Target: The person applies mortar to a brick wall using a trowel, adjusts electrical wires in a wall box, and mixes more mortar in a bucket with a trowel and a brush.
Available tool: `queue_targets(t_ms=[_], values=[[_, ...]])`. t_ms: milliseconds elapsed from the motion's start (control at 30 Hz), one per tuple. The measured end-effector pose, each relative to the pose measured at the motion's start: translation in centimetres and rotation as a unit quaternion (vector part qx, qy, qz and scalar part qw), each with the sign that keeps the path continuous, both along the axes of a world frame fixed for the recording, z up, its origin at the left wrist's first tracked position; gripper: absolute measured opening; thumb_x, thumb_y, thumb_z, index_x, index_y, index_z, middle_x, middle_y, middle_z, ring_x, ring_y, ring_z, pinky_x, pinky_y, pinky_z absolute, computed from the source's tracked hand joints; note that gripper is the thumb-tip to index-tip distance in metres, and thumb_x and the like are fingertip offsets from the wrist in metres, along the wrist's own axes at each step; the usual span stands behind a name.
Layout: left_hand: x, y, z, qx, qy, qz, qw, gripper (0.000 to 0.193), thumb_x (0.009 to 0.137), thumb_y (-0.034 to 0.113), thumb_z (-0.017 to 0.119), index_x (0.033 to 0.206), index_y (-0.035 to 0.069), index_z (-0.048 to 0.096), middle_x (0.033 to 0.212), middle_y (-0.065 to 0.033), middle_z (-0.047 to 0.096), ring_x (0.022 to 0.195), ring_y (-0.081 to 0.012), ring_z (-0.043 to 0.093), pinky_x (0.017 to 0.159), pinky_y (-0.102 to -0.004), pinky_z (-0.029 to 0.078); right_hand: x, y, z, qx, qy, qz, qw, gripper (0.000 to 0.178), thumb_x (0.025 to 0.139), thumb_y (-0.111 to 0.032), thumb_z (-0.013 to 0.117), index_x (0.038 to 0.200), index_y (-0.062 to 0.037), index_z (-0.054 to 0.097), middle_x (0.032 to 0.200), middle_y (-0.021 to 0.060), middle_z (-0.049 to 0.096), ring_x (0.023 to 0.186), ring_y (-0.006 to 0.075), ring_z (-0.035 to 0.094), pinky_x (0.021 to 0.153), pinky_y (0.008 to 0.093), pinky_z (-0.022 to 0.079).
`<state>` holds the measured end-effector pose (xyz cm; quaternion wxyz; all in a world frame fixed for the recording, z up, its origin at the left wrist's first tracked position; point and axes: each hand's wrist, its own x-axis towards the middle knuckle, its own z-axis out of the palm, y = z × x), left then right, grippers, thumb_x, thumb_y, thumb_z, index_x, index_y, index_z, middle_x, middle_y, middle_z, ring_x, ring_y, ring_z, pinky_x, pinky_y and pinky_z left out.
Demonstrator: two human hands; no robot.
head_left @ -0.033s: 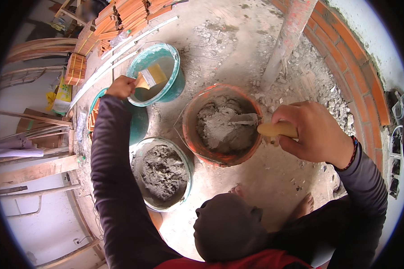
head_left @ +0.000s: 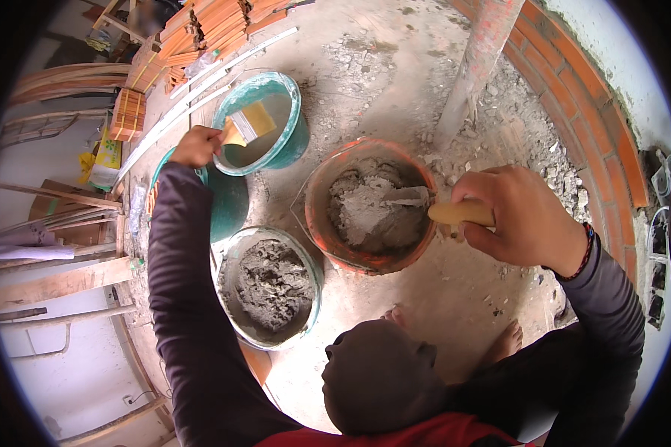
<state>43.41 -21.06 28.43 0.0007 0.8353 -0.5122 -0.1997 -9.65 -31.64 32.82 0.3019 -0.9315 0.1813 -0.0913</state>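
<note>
My left hand (head_left: 196, 146) is stretched out over a teal bucket (head_left: 294, 134) of cloudy water and grips a wide paintbrush (head_left: 247, 126) whose bristles hang over the water. My right hand (head_left: 518, 216) holds a trowel (head_left: 432, 205) by its pale wooden handle. The trowel's blade lies in the grey mortar of an orange bucket (head_left: 328, 231). Nearer to me stands a third bucket (head_left: 306, 298), pale teal and filled with dark wet cement.
A red brick wall (head_left: 596, 127) curves along the right. A slanted post (head_left: 477, 67) rises from rubble behind the orange bucket. Stacked bricks (head_left: 216, 22) and wooden slats (head_left: 60, 194) lie at the back left. My bare feet (head_left: 507, 339) rest on the dusty floor.
</note>
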Motion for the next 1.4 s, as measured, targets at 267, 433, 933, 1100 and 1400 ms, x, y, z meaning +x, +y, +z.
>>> queue_targets(t_ms=[267, 433, 933, 1100, 1400], values=[[-15.7, 6.9, 14.9, -0.101, -0.019, -0.034, 0.994, 0.029, 0.100, 0.022, 0.059, 0.109, -0.005, 0.067, 0.070, -0.0086, 0.060, 0.065, -0.0122, 0.052, 0.063, -0.0306, 0.045, -0.7, 0.2, -0.9, -0.052, -0.021, 0.024, 0.998, 0.018, 0.074, -0.017, 0.070, 0.086, -0.0055, 0.063, 0.073, 0.0169, 0.063, 0.071, 0.0404, 0.062, 0.063, 0.0483, 0.048], [-23.7, 8.6, 16.9, -0.164, -0.063, -0.133, 0.975, 0.025, 0.096, 0.016, 0.062, 0.110, -0.003, 0.068, 0.074, -0.0208, 0.063, 0.062, -0.0239, 0.061, 0.063, -0.0348, 0.048, -1.3, -0.1, -2.1, -0.069, -0.057, 0.037, 0.995, 0.020, 0.074, -0.019, 0.071, 0.086, -0.0065, 0.063, 0.073, 0.0158, 0.064, 0.070, 0.0399, 0.062, 0.063, 0.0476, 0.048], [-30.4, 9.1, 16.1, -0.165, -0.154, -0.198, 0.954, 0.017, 0.089, 0.008, 0.067, 0.103, -0.001, 0.070, 0.080, -0.0263, 0.063, 0.074, -0.0424, 0.064, 0.065, -0.0416, 0.049, -2.0, 1.0, -1.7, -0.067, -0.017, 0.018, 0.997, 0.021, 0.074, -0.021, 0.072, 0.087, -0.0074, 0.064, 0.080, 0.0135, 0.065, 0.081, 0.0372, 0.064, 0.070, 0.0470, 0.049], [-30.6, 9.0, 15.7, -0.166, -0.167, -0.213, 0.948, 0.018, 0.086, 0.008, 0.068, 0.102, 0.000, 0.071, 0.081, -0.0257, 0.064, 0.074, -0.0427, 0.064, 0.065, -0.0436, 0.049, -1.8, 1.1, -1.6, -0.070, -0.009, 0.020, 0.997, 0.021, 0.073, -0.020, 0.072, 0.088, -0.0067, 0.065, 0.081, 0.0142, 0.066, 0.081, 0.0372, 0.064, 0.070, 0.0465, 0.049], [-30.4, 8.9, 14.7, -0.185, -0.179, -0.242, 0.936, 0.015, 0.086, 0.015, 0.069, 0.098, 0.007, 0.073, 0.076, -0.0209, 0.066, 0.073, -0.0411, 0.064, 0.064, -0.0478, 0.050, -1.7, 0.8, -2.2, -0.086, -0.052, 0.027, 0.995, 0.021, 0.073, -0.018, 0.070, 0.088, -0.0048, 0.063, 0.076, 0.0168, 0.063, 0.075, 0.0385, 0.062, 0.067, 0.0457, 0.048]])
